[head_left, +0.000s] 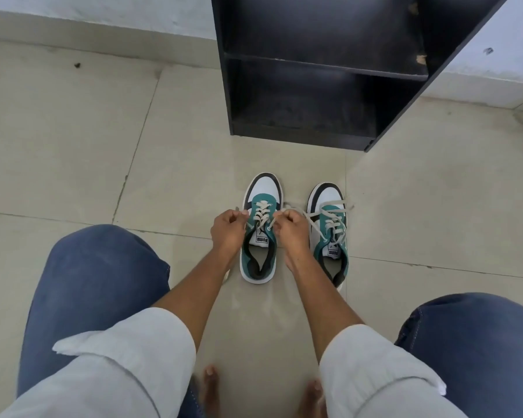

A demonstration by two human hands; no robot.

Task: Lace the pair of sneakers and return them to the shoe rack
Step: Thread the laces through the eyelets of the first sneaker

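On the tiled floor [73,140] between your knees and the black shoe rack [323,86]: one pair of teal-and-white sneakers, toes pointing at the rack, both off the shelves.

Left sneaker [261,227]: laced through most eyelets, lace [263,214] crossed over the tongue. Your left hand [228,232] has its grip pinched on one lace end; your right hand [290,233] has its grip pinched on the other, at the top eyelets.

Right sneaker [329,233]: just beside the first, its lace [329,217] threaded but slack, loose ends trailing across the toe and onto the floor.

Risks, as judged:
- Uneven pull leaves one end too short to tie.
- Your right wrist sits over the neighbouring slack lace; a snag could drag it from its eyelets.
- Lifting the shoes with trailing ends may catch them on the rack's shelf edge.
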